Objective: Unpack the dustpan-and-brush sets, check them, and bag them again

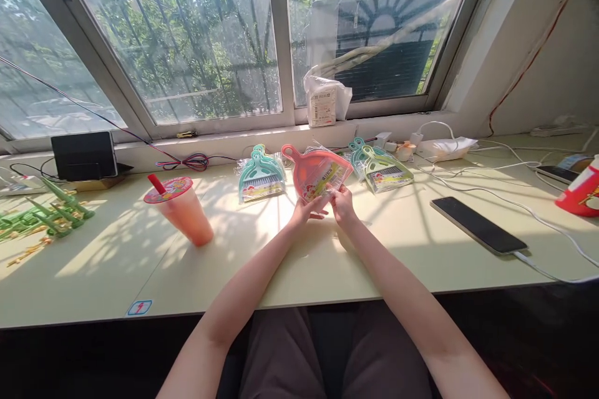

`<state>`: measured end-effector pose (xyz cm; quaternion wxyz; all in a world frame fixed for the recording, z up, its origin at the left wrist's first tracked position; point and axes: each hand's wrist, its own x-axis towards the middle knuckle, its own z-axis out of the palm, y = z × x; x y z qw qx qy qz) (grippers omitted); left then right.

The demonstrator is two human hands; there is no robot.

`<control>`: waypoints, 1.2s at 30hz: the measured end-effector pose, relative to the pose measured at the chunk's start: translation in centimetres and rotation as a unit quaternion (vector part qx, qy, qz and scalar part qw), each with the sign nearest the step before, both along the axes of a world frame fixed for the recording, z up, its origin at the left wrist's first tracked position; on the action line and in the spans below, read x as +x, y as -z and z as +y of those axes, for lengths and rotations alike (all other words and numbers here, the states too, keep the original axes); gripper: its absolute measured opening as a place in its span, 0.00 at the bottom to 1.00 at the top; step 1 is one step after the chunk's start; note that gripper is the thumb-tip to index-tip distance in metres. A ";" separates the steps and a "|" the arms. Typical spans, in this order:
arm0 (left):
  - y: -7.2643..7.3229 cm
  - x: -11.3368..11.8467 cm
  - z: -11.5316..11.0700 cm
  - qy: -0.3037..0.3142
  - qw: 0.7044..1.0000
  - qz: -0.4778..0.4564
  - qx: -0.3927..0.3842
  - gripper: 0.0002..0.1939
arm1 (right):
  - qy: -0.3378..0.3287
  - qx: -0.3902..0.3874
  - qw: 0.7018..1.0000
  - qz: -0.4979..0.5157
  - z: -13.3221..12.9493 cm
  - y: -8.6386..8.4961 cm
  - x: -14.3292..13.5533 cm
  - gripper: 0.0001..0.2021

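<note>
A pink dustpan in a clear plastic wrapper with a yellow label is tilted up over the table, its looped handle at the upper left. My left hand is closed on its lower edge. The fingers of my right hand pinch the wrapper at the lower right corner. Left of the pink dustpan lies a wrapped stack of teal dustpans with a brush. To its right, more wrapped green and teal dustpan sets overlap on the table.
A cup with a red straw stands at the left, near green plastic pieces and a black tablet. A charging phone and white cables lie at the right. A red container sits at the right edge. The table's front edge runs above my lap.
</note>
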<state>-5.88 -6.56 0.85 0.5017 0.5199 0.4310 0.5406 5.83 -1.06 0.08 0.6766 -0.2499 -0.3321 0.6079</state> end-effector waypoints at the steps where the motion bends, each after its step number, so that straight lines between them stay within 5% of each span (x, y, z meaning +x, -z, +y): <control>1: 0.0 0.0 0.1 0.004 1.000 -0.004 0.008 0.34 | 0.001 -0.002 1.000 0.002 0.0 -0.1 0.1 0.13; 10: 1.0 -0.3 1.0 -0.026 1.000 -0.010 -0.002 0.30 | -0.035 -0.056 0.994 -0.086 0.5 -0.1 0.7 0.07; 13: 0.5 -1.9 1.5 -0.049 0.999 -0.012 -0.013 0.25 | -0.085 -0.060 0.981 -0.165 1.5 -0.6 2.2 0.09; 15: 0.0 -3.8 1.9 -0.069 0.997 -0.024 -0.038 0.21 | -0.052 -0.019 0.967 -0.249 2.2 -1.0 3.6 0.14; 17: -0.4 -6.1 2.0 -0.079 0.992 -0.054 -0.078 0.16 | 0.055 0.070 0.927 -0.364 2.5 -1.2 5.0 0.15; 19: -0.6 -8.1 2.0 -0.067 0.988 -0.081 -0.112 0.13 | 0.153 0.180 0.845 -0.479 2.5 -1.1 5.9 0.19; 21: -0.7 -9.3 1.8 -0.051 0.985 -0.094 -0.133 0.11 | 0.176 0.265 0.764 -0.562 2.3 -0.9 6.1 0.24; 23: -0.7 -9.7 1.6 -0.035 0.984 -0.095 -0.144 0.10 | 0.152 0.310 0.725 -0.596 2.1 -0.6 5.8 0.20; 26: -0.8 -9.7 1.6 -0.003 0.984 -0.077 -0.162 0.05 | 0.122 0.319 0.748 -0.569 2.3 -0.5 5.2 0.03; 31: -0.8 -10.0 1.7 0.042 0.982 -0.004 -0.185 0.05 | 0.128 0.273 0.827 -0.474 2.5 -0.9 5.2 0.08; 36: -1.1 -9.6 1.2 0.101 0.978 0.041 -0.178 0.07 | 0.191 0.240 0.846 -0.437 2.0 -1.0 4.8 0.11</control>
